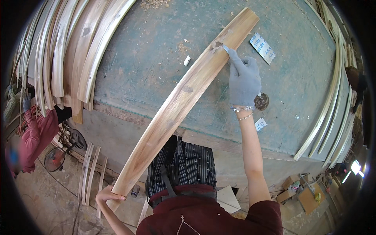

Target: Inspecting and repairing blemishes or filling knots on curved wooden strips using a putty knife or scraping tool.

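Head view, from the left: a person in a red top stands at the frame's edge beside a stack of curved wooden slats leaning over the green tabletop. Lower down, the bare left hand has its grip wrapped around the near end of a long curved wooden plank, fingers closed over its edge, while the far end rests on the tabletop. Right of the plank's upper part, the gloved right hand pinches a small pale tool whose tip touches the plank beside a dark knot. Since the plank hangs well off the tabletop, I judge it could pivot or slip under a sideways push. More curved slats line the right rim. What the tool is cannot be told, and the round dark object behind the wrist is partly hidden
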{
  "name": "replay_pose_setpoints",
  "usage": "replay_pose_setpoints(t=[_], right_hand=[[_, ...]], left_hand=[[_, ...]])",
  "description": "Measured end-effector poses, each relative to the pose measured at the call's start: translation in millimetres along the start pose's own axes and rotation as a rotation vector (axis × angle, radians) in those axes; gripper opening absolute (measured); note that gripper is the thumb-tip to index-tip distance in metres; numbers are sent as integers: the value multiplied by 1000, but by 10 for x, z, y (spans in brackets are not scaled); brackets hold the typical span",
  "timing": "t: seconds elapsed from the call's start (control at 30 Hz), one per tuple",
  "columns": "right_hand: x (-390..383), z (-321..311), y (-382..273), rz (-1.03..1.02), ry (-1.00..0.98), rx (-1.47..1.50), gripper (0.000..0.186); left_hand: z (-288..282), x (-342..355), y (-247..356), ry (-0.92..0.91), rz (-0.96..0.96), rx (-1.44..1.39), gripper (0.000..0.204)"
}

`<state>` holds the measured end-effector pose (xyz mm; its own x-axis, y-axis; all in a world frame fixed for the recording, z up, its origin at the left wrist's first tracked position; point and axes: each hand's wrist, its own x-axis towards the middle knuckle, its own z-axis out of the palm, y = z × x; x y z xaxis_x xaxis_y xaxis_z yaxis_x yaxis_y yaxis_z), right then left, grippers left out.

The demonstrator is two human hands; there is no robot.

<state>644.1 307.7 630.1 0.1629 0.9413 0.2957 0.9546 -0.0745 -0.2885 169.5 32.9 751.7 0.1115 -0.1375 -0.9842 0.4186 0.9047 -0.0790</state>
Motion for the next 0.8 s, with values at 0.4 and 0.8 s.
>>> replay_pose_setpoints(t=[0.4, 0.8], right_hand=[[-4, 0, -101, 27, -14, 50, 35], [-25, 3, -98, -35, -30, 12, 35]], left_hand=[[6, -12, 100, -21, -39, -23, 38], [-57, 56, -38, -32, -36, -15, 38]])
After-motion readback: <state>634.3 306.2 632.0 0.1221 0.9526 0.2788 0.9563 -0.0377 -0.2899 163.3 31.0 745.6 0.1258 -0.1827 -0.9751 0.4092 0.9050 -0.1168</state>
